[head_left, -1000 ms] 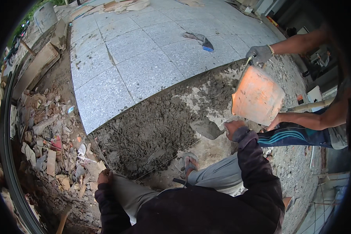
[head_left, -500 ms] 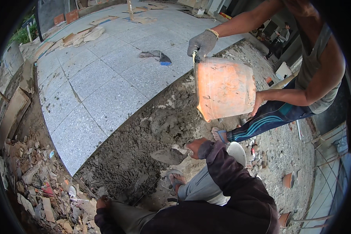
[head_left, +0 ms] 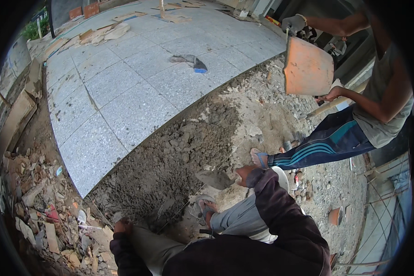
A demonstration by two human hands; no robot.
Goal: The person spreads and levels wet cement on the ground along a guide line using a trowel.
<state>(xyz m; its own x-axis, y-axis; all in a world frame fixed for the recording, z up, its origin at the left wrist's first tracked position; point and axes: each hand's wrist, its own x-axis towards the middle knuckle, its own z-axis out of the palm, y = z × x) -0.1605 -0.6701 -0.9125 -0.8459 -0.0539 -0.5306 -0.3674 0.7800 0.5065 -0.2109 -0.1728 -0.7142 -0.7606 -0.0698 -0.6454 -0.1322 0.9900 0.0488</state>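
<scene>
My right hand (head_left: 247, 175) is closed round the handle of a trowel (head_left: 215, 179). Its mortar-smeared blade hangs at the right edge of the wet grey mortar (head_left: 170, 158). Beside my left knee, at the mortar's near left edge, is my left hand (head_left: 123, 226); its fingers look curled, and what they hold, if anything, is hidden. At the upper right a co-worker's gloved hand (head_left: 293, 23) grips the rim of a worn orange bucket (head_left: 309, 68), while their bare hand (head_left: 330, 95) supports its other end. The bucket is tipped on its side.
Large speckled grey tiles (head_left: 119, 108) border the mortar's far side, with a blue-edged dark cloth-like item (head_left: 188, 61) on them. Broken rubble (head_left: 46, 216) lies at the left. A thin string (head_left: 188, 202) crosses near my sandalled foot (head_left: 206, 207). The co-worker's foot (head_left: 259, 158) stands close to my right hand.
The co-worker has drawn the orange bucket away to the upper right, uncovering more ground and mortar. My right hand and the trowel have shifted slightly right in the view.
</scene>
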